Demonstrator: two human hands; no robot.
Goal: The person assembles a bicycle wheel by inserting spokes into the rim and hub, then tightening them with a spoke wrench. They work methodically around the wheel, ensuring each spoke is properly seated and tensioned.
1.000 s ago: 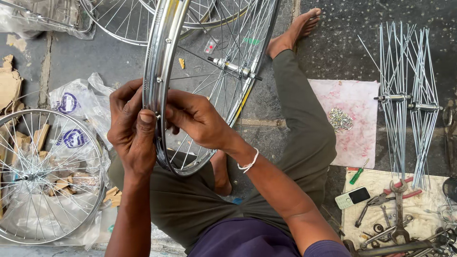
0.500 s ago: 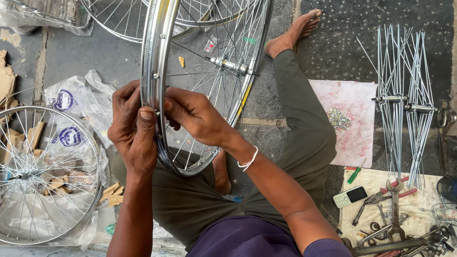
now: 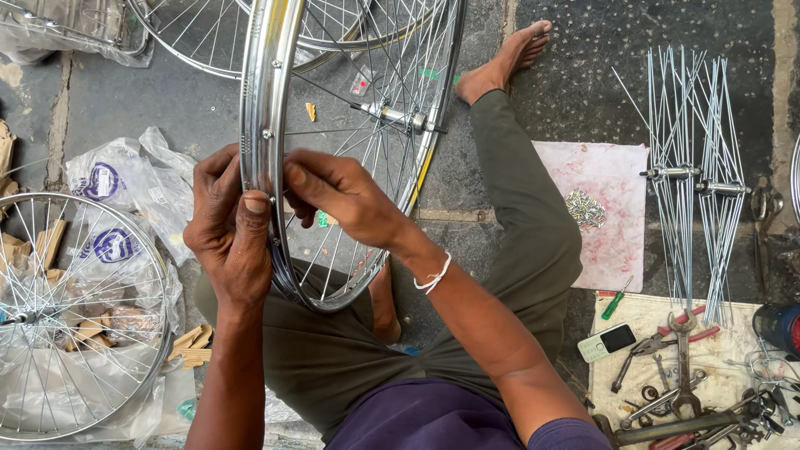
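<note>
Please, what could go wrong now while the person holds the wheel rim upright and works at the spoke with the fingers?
1. The left hand alone grips the wheel rim, so the rim may tip or slip onto the lap.
2. The right hand works between thin spokes; fingers could get pinched or scratched.
3. The small metal pieces lie loose on the pink cloth beside the outstretched leg; a leg movement could scatter them.
</note>
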